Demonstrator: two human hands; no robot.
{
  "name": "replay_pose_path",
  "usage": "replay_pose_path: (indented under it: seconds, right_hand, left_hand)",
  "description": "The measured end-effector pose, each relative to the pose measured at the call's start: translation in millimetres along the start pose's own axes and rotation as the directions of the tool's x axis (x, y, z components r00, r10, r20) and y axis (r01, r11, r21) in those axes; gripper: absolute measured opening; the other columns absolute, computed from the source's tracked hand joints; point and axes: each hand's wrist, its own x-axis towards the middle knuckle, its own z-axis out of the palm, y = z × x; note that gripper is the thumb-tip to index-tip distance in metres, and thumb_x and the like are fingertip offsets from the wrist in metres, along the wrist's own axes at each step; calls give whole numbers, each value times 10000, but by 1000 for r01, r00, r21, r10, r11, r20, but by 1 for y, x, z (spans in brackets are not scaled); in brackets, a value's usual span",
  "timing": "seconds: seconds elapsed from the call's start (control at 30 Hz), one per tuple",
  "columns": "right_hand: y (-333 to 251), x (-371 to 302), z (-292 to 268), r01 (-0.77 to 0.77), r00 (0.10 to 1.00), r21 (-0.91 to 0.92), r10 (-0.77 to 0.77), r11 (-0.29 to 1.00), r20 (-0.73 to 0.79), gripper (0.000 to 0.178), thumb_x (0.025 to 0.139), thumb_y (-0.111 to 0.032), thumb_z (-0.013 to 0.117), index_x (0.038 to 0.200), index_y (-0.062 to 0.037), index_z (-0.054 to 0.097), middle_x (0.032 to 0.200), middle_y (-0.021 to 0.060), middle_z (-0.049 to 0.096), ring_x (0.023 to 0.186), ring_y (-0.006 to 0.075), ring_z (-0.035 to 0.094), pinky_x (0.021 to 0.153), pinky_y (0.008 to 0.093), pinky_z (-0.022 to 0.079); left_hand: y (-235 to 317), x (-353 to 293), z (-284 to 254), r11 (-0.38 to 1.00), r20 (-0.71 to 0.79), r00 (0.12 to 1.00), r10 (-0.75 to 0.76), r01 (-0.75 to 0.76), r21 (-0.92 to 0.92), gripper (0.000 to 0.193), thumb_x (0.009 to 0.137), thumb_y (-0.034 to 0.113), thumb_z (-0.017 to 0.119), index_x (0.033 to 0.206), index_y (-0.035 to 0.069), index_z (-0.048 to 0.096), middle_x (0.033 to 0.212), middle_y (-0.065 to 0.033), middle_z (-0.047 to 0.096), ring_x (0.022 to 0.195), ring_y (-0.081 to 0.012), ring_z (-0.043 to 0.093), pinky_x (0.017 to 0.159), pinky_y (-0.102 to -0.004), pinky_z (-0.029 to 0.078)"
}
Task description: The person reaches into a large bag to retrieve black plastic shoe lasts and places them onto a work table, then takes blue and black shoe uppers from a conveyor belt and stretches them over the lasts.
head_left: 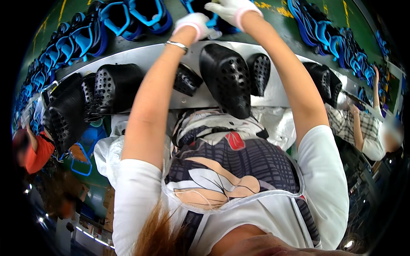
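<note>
Both my hands wear white gloves and reach to the far side of the metal ledge. My left hand [191, 22] is curled at the near left side of a black shoe with bright blue trim [194, 6]; its fingertips are partly hidden. My right hand [230, 10] stretches its fingers leftward over the same shoe, partly cut off by the picture's top edge. Below my forearms, a large glossy black toe-shaped piece with round holes [226, 72] stands on the metal ledge [188, 101]. Smaller perforated black pieces lie beside it, one to the left [187, 80] and one to the right [259, 73].
More black perforated pieces [115, 85] stand at the ledge's left, others [323, 81] at its right. Rows of blue-trimmed shoes [64, 47] curve along both far sides. A person in orange [36, 151] is at left, another in a checked garment [356, 128] at right.
</note>
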Motion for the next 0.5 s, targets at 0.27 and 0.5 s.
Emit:
replay_pose_path:
  seconds: [0.27, 0.5]
  right_hand:
    - [88, -169, 42, -161, 986, 136, 165, 978, -22, 513, 871, -408, 611, 1259, -76, 570, 1076, 203, 649, 1011, 376, 610, 883, 421, 474]
    - [97, -209, 124, -119, 985, -8, 117, 993, -129, 717, 713, -275, 774, 1333, -78, 473, 1360, 162, 482, 1249, 348, 473, 1028, 409, 405]
  left_hand:
    - [-65, -54, -9, 989, -526, 838, -144, 133, -59, 543, 831, 345, 663, 1332, 172, 543, 1320, -91, 549, 1222, -262, 524, 1039, -354, 427]
    - [-23, -84, 3, 964, -649, 735, -196, 24, -264, 394, 794, 359, 655, 1144, 178, 641, 1173, -143, 561, 1041, -352, 592, 875, -467, 512]
